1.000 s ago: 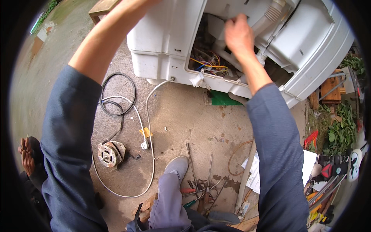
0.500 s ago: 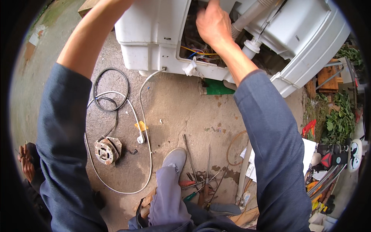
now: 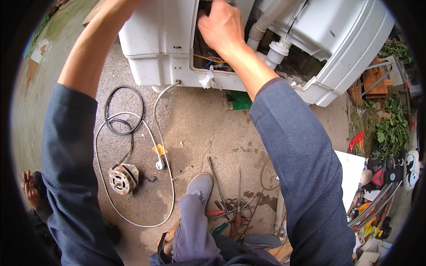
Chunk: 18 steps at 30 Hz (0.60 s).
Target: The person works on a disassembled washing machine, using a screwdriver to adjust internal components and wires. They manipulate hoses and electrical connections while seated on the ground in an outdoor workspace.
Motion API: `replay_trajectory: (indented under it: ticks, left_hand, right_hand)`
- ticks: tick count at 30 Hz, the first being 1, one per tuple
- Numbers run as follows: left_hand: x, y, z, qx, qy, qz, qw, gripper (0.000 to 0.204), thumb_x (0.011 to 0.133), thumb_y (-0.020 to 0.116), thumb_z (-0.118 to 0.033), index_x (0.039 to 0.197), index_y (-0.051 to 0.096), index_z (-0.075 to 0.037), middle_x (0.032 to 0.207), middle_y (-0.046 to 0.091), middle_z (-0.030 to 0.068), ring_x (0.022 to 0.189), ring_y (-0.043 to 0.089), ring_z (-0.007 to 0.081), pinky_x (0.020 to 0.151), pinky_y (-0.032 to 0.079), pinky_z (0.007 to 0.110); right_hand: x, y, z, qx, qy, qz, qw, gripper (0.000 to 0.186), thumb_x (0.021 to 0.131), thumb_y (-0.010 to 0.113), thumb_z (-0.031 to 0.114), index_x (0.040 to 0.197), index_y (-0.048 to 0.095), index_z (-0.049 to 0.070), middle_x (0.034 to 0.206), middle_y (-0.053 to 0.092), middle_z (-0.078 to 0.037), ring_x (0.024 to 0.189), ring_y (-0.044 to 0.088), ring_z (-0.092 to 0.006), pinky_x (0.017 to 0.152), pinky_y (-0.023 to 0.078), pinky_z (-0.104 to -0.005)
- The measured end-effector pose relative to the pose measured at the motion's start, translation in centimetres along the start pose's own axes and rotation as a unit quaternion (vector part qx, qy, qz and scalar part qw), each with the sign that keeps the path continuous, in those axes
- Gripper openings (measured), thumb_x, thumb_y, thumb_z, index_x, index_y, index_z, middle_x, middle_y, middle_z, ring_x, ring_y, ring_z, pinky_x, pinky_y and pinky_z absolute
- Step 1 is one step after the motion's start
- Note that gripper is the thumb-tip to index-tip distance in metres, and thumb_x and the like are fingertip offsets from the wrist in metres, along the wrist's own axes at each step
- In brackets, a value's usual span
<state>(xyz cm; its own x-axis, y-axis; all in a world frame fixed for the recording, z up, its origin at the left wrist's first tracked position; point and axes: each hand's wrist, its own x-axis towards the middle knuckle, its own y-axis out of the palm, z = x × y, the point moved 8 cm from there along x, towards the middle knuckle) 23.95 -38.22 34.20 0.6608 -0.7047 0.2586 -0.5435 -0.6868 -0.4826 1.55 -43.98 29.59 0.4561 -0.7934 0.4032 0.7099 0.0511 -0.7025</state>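
Observation:
A white plastic washing machine (image 3: pixel 148 44) stands at the top with its back open. My right hand (image 3: pixel 223 27) reaches into the left opening, its fingers curled and closed; their tips go into the dark, so what they hold is hidden. Below that hand, coloured wires (image 3: pixel 208 58) run inside the opening, and a white plastic piece (image 3: pixel 208 80) hangs at its lower edge. My left forearm (image 3: pixel 95 44) stretches up along the machine's left side, and the hand lies beyond the top edge. A ribbed grey hose (image 3: pixel 258 30) and a white valve fitting (image 3: pixel 277 52) sit right of my right hand.
A power cord (image 3: pixel 171 195) with a white plug (image 3: pixel 159 164) loops across the concrete, around a rusty motor (image 3: pixel 123 179). Several screwdrivers (image 3: pixel 238 190) lie beside my shoe (image 3: pixel 199 184). Tools and parts (image 3: pixel 377 199) crowd the right; another person's hand (image 3: pixel 31 190) shows far left.
The machine and my right hand have shifted left and slightly up in the picture as the view moved. My right hand stays inside the opening, its fingers still curled.

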Motion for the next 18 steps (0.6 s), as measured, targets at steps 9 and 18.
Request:
replay_trajectory:
  ticks: [9, 18]
  left_hand:
    - [-1.2, -0.1, -1.1, 0.004, 0.007, -0.011, 1.0, 0.117, 0.071, 0.081, -0.074, 0.151, 0.044, 0.003, 0.152, 0.046, 0.0283, 0.142, 0.042, 0.0399, 0.116, 0.036, 0.051]
    - [-2.7, -0.3, -2.5, 0.027, 0.001, 0.003, 1.0, 0.119, 0.072, 0.081, -0.073, 0.153, 0.038, 0.003, 0.155, 0.041, 0.0294, 0.145, 0.039, 0.0421, 0.118, 0.034, 0.055]
  right_hand:
    - [1.5, -0.9, -1.9, 0.033, 0.087, -0.044, 0.995, 0.035, 0.089, 0.06, 0.022, 0.106, 0.063, -0.008, 0.107, 0.067, -0.036, 0.108, 0.064, -0.0503, 0.096, 0.051, -0.054]
    - [0.8, -2.2, -1.6, 0.026, 0.083, -0.062, 0.994, 0.041, 0.092, 0.056, 0.029, 0.102, 0.071, -0.007, 0.107, 0.068, -0.034, 0.11, 0.066, -0.0489, 0.098, 0.05, -0.05]
